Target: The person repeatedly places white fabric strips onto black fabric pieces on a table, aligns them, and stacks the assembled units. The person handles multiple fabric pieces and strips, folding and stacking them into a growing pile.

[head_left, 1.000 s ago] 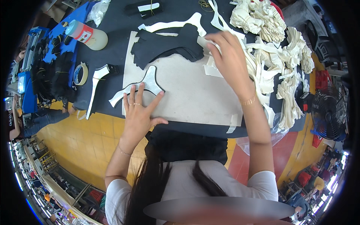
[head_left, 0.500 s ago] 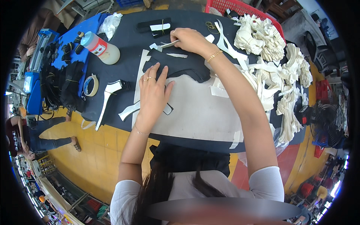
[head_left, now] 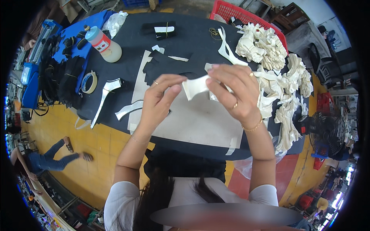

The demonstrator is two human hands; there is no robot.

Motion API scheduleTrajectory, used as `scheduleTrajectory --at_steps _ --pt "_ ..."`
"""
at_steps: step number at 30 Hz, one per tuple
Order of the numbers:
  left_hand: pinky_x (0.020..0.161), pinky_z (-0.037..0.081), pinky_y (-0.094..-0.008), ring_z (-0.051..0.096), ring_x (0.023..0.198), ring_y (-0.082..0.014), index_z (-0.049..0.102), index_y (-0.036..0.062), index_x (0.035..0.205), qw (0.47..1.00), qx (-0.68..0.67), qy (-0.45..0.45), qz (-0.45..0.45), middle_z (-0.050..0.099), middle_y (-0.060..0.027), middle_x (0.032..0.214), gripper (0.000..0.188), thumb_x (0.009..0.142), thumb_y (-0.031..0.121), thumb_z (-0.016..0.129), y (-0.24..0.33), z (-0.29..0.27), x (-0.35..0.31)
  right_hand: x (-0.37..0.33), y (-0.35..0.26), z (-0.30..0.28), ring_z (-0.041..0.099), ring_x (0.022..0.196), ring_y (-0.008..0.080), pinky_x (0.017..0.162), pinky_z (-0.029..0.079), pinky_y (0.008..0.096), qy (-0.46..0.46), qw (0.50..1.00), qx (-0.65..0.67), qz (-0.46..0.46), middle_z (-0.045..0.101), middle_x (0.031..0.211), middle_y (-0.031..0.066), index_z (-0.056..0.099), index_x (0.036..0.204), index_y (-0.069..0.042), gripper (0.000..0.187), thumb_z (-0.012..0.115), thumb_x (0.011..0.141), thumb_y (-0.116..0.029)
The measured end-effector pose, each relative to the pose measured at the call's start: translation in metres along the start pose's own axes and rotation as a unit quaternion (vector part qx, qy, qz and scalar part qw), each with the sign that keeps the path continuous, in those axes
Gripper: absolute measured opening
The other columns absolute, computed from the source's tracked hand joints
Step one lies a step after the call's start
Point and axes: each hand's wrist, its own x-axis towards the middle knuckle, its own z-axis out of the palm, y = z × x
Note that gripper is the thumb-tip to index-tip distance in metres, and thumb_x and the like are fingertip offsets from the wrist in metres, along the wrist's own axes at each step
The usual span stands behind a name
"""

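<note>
A white cut strip of material (head_left: pixel 196 86) is raised over the work board, its left end flaring wider. My left hand (head_left: pixel 160 96) pinches a corner of that flared end between thumb and fingers. Higher and to the right, my right hand (head_left: pixel 237 90) grips the strip's other part, and its fingers cover much of it. Beneath them lies a beige board (head_left: pixel 185 127) taped to the dark table. Black cut pieces (head_left: pixel 163 67) lie on the board's far part. A white, dark-edged curved piece (head_left: pixel 129 109) pokes out left of my left hand.
Bundled white strips (head_left: pixel 262 48) are heaped at the right, before a red basket (head_left: pixel 250 13). At the left stand a glue bottle (head_left: pixel 104 44), a tape roll (head_left: pixel 89 82) and black bundles (head_left: pixel 71 77). A tied black bundle (head_left: pixel 163 30) lies at the far edge. A person (head_left: pixel 58 159) walks on the left.
My right hand has come back toward me from the far side with the white strip. My left hand has risen off the board and now pinches the strip's end.
</note>
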Motion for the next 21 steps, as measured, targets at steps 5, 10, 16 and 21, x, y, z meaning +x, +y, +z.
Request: scheduleTrajectory --at_steps 5,10,16,21 --pt "0.076 0.054 -0.0360 0.067 0.089 -0.0238 0.065 -0.0068 0.110 0.952 -0.284 -0.081 -0.079 0.068 -0.0176 0.103 0.043 0.106 0.033 0.049 0.029 0.011 -0.020 -0.020 -0.036 -0.019 0.069 0.080 0.0209 0.066 0.052 0.0301 -0.041 0.983 0.102 0.150 0.071 0.095 0.0060 0.070 0.093 -0.008 0.029 0.076 0.066 0.000" --pt "0.070 0.052 -0.0353 0.065 0.077 -0.0232 0.061 -0.0019 0.096 0.920 -0.350 -0.092 -0.149 0.064 -0.0145 0.089 0.033 0.105 0.027 0.050 0.041 0.020 -0.031 -0.040 -0.067 -0.024 0.068 0.072 0.0205 0.062 0.053 0.0296 -0.043 0.923 0.223 0.311 0.073 0.091 0.0074 0.070 0.095 -0.005 0.024 0.077 0.073 0.002" --pt "0.073 0.051 -0.0337 0.065 0.081 -0.0213 0.061 -0.0006 0.095 0.909 -0.381 -0.100 -0.139 0.063 -0.0125 0.093 0.021 0.103 0.017 0.053 0.041 0.026 -0.036 -0.049 -0.087 -0.025 0.071 0.072 0.0226 0.062 0.054 0.0290 -0.022 0.865 0.293 0.407 0.073 0.087 0.0095 0.070 0.096 -0.003 0.018 0.078 0.080 -0.002" --pt "0.084 0.051 -0.0320 0.063 0.089 -0.0169 0.068 -0.0032 0.097 0.944 -0.307 -0.079 -0.086 0.064 -0.0105 0.093 0.012 0.098 0.007 0.061 0.046 0.033 -0.040 -0.056 -0.094 -0.030 0.073 0.074 0.0186 0.065 0.056 0.0279 -0.036 0.806 0.344 0.480 0.073 0.087 0.0108 0.069 0.096 0.001 0.012 0.074 0.086 -0.003"
